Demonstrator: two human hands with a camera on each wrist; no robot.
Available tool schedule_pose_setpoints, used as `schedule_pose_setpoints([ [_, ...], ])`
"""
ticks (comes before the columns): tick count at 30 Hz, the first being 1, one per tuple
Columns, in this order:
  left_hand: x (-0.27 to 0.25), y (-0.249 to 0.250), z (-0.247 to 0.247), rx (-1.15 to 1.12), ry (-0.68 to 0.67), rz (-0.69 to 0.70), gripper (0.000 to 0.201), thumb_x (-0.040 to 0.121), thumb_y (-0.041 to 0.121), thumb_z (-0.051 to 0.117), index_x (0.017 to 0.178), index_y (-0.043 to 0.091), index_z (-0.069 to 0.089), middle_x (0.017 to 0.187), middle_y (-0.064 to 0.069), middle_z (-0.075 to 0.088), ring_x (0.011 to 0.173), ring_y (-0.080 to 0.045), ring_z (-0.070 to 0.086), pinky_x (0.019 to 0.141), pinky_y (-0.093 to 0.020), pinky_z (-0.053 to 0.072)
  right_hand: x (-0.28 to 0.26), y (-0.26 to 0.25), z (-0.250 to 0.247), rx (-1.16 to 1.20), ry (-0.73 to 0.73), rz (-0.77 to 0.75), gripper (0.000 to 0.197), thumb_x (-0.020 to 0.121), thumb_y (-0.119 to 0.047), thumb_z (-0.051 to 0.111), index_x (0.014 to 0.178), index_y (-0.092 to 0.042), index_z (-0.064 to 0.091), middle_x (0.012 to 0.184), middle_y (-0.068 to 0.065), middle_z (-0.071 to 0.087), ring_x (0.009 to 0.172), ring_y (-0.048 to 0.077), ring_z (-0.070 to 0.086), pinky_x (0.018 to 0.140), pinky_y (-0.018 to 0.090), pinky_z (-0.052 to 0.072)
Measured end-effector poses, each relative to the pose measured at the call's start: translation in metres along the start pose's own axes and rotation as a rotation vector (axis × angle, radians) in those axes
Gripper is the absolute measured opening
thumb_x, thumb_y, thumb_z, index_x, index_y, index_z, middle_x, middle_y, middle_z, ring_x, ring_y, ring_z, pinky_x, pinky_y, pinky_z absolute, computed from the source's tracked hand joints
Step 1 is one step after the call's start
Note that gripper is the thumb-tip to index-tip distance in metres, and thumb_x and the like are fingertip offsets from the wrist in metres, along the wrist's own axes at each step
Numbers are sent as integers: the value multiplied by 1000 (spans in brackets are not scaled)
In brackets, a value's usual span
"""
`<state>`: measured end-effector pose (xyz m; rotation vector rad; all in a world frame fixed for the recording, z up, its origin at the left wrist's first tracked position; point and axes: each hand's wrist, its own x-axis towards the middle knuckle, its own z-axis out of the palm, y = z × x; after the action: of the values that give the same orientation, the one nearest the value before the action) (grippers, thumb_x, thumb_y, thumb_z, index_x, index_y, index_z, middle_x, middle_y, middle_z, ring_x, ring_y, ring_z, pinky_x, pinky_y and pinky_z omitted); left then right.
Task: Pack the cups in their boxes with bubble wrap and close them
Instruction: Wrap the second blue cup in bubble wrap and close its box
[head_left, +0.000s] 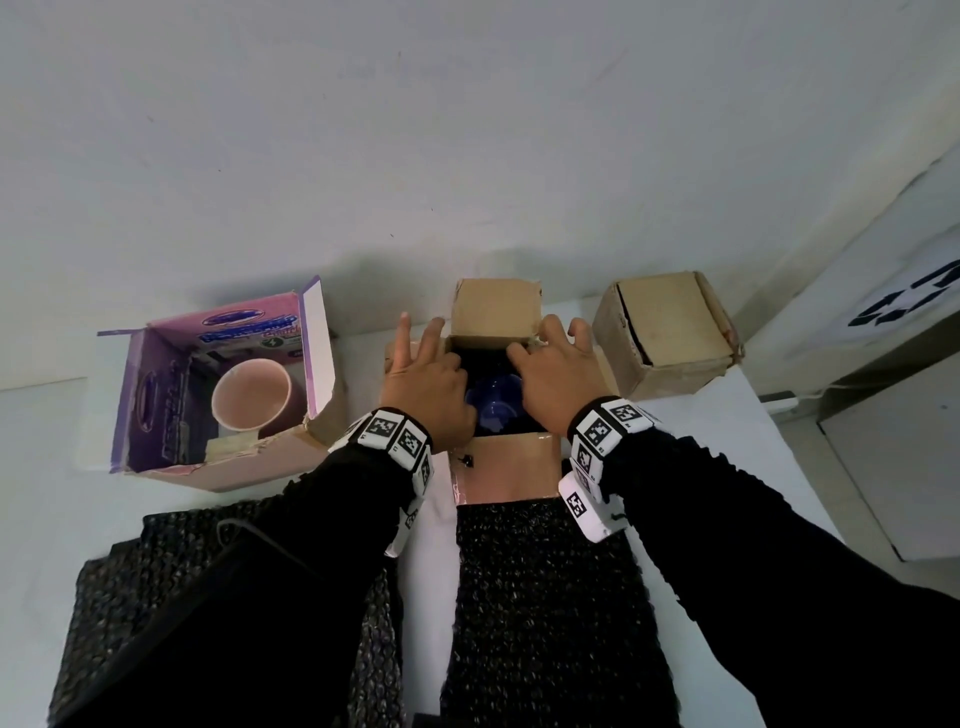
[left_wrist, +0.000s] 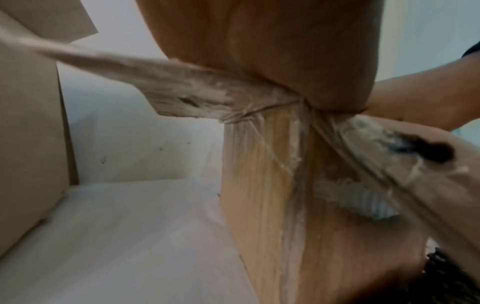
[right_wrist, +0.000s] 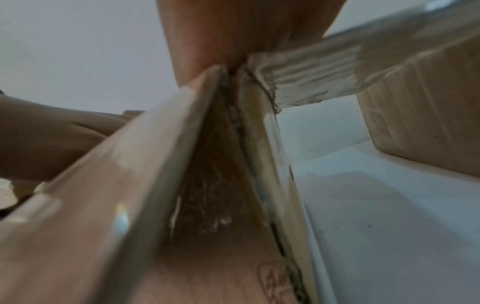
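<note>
From the head view, both hands are at the open brown box (head_left: 498, 384) in the middle of the white table (head_left: 737, 415): the left hand (head_left: 423, 384) rests on its left side flap, two fingers lifted straight, and the right hand (head_left: 553, 371) has its fingers curled over the right rim, apparently gripping it. A blue cup (head_left: 493, 402) sits down inside, no wrap visibly over it; likely ceramic, so rigid, weighty, chippable, best taken by the body. The black bubble wrap (head_left: 540, 597) lies just in front, soft and light. A purple box (head_left: 223, 384) holding a pink cup (head_left: 252, 392) stands left, a shut brown box (head_left: 667, 332) right, both near. The left wrist view shows the palm pressing worn, tape-frayed cardboard. The right wrist view shows the same softened edges, so flaps will likely bend easily; the neighbouring box crowds that side.
</note>
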<state>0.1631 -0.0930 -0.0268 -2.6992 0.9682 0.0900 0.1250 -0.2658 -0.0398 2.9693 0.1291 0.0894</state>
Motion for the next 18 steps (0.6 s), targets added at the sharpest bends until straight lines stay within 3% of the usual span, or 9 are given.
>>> schedule_pose_setpoints([
  [4, 2, -1, 1, -15, -38, -6, 48, 85, 44, 33, 111, 20, 65, 122, 4, 58, 139, -28, 21, 106, -63, -19, -4, 5, -4, 2, -45, -58, 18, 83, -23, 50, 97, -19, 61, 99, 0, 64, 113, 26, 41, 89, 43, 17],
  [8, 5, 2, 4, -41, -45, -33, 51, 83, 54, 32, 102, 22, 66, 121, 1, 58, 138, -30, 22, 108, -62, -15, -18, 19, -5, 85, 136, -166, 13, 81, -35, 61, 88, -24, 64, 95, -9, 66, 105, 23, 49, 86, 44, 25],
  [12, 6, 5, 8, -42, -35, -55, 51, 86, 52, 29, 102, 23, 67, 121, 1, 58, 139, -30, 20, 108, -62, -14, -36, 25, -1, 324, 79, -377, 39, 93, -56, 39, 93, -30, 68, 87, -12, 64, 88, 15, 50, 84, 41, 32],
  [15, 6, 5, 10, -52, -16, -61, 49, 86, 50, 30, 102, 23, 68, 121, 2, 59, 138, -29, 21, 109, -63, -11, -50, 25, 3, 334, 105, -427, 43, 95, -56, 39, 94, -26, 70, 90, -6, 61, 84, 16, 54, 84, 40, 36],
  [18, 5, 5, 11, -59, 2, -60, 51, 84, 52, 31, 101, 21, 68, 120, 2, 59, 139, -29, 22, 109, -64, -8, -61, 26, 7, 268, 127, -402, 43, 97, -54, 37, 94, -23, 68, 90, -8, 65, 92, 17, 55, 93, 41, 33],
])
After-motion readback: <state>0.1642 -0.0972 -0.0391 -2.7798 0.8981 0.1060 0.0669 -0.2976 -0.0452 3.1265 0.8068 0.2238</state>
